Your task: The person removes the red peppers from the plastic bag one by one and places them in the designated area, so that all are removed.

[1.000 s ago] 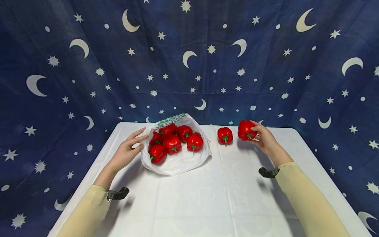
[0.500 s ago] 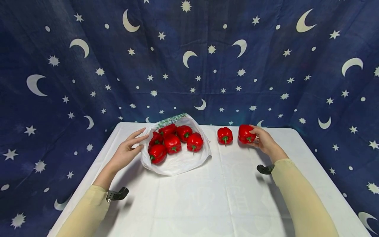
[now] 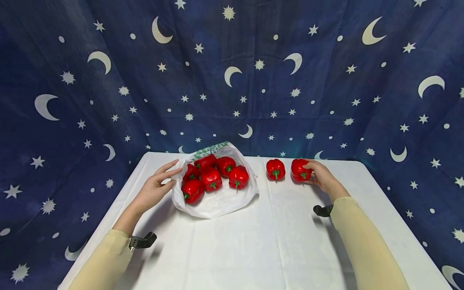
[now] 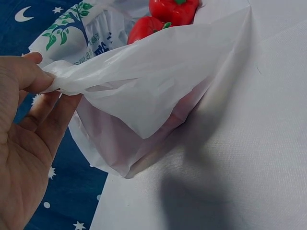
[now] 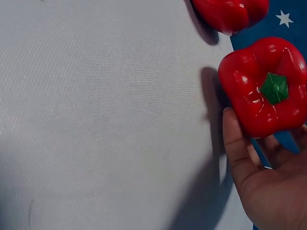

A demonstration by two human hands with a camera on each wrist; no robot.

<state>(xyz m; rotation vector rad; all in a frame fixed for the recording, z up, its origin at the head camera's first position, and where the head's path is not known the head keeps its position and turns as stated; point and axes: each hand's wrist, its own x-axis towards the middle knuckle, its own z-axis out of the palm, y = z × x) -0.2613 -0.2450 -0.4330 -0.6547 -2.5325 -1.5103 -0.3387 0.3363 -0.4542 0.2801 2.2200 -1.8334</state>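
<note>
A white plastic bag lies with its mouth facing me, and several red bell peppers rest inside it. My left hand pinches the bag's left rim between thumb and fingers, plain in the left wrist view, where the rim is bunched. Over on the right, my right hand holds another red bell pepper from its right side, low at the tabletop. The right wrist view shows that pepper's green stem, with the thumb against its lower edge and the other fingers partly hidden behind it.
One more red bell pepper stands between the bag and the held pepper. A white cloth covers the table. Behind it hangs a dark blue curtain with moons and stars.
My right hand has lowered its bell pepper toward the table, beside the standing one. The left hand has stayed at the bag's rim. The head view has tilted up slightly.
</note>
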